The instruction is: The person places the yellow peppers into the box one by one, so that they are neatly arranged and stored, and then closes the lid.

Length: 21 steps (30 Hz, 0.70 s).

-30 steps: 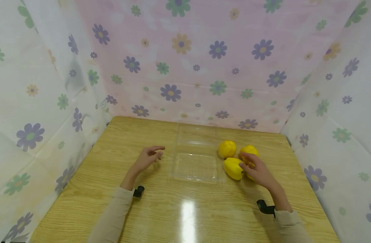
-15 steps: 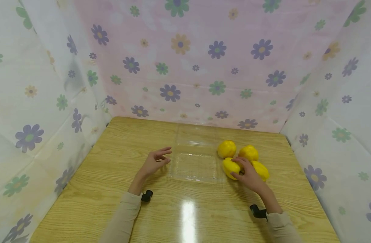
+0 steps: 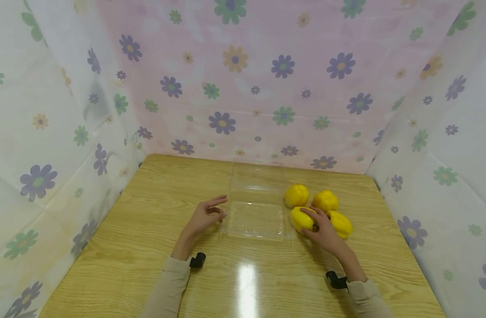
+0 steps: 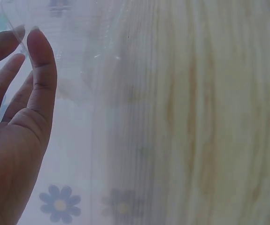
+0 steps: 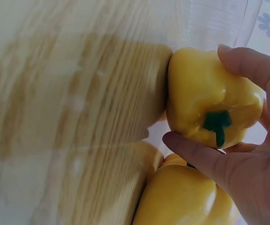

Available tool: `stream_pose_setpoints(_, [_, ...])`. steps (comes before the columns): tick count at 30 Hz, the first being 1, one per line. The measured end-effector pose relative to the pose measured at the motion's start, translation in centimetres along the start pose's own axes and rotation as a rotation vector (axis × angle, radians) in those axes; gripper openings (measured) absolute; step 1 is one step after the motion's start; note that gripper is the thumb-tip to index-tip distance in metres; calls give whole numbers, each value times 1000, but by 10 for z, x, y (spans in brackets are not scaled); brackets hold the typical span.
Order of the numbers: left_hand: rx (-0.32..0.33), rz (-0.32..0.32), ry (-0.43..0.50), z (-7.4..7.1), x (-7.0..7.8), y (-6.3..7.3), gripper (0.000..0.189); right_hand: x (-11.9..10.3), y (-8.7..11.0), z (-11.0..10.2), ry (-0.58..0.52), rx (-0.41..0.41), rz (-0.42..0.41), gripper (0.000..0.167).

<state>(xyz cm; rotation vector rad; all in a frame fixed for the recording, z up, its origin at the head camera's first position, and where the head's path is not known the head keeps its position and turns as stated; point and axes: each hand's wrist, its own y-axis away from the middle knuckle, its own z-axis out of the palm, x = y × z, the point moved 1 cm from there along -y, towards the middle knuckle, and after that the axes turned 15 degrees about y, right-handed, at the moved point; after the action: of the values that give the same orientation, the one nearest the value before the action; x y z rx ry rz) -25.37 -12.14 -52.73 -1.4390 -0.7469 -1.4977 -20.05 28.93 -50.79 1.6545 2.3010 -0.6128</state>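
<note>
In the head view my right hand (image 3: pixel 324 229) holds a yellow bell pepper (image 3: pixel 299 219) low over the table, beside the container's right side. The right wrist view shows that bell pepper (image 5: pixel 205 93) with its green stem facing the wrist, digits on opposite sides of it. My left hand (image 3: pixel 205 216) is at the left rim of a clear plastic container (image 3: pixel 254 235). In the left wrist view, the rim passes between the thumb and finger tips of the left hand (image 4: pixel 22 108), which pinch it. The container lies with its lid folded back, nothing inside.
Two more yellow bell peppers, one at the back left (image 3: pixel 296 195) and one at the back right (image 3: pixel 325 201), stand behind the held one. Another yellow bell pepper (image 3: pixel 340 224) lies right of my right hand. Flowered cloth (image 3: pixel 243 88) walls in the wooden table (image 3: pixel 179 176).
My left hand has moved right to the container's rim. My right hand has moved left and closed round the front bell pepper, which has shifted slightly left.
</note>
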Motion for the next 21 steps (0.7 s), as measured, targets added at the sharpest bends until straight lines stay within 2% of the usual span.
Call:
stream_pose_setpoints(9, [-1,-3,25,7,-1,0,45,3,1,5,-52,55,-19,68])
stream_pose_setpoints(13, [11,-1,32,8,-1,-1,46,1,0,4,-74,62,12,74])
stream_pose_setpoints(21, [24,-10,90,8,-5,-3,48,0,1,2,-71,26,75,81])
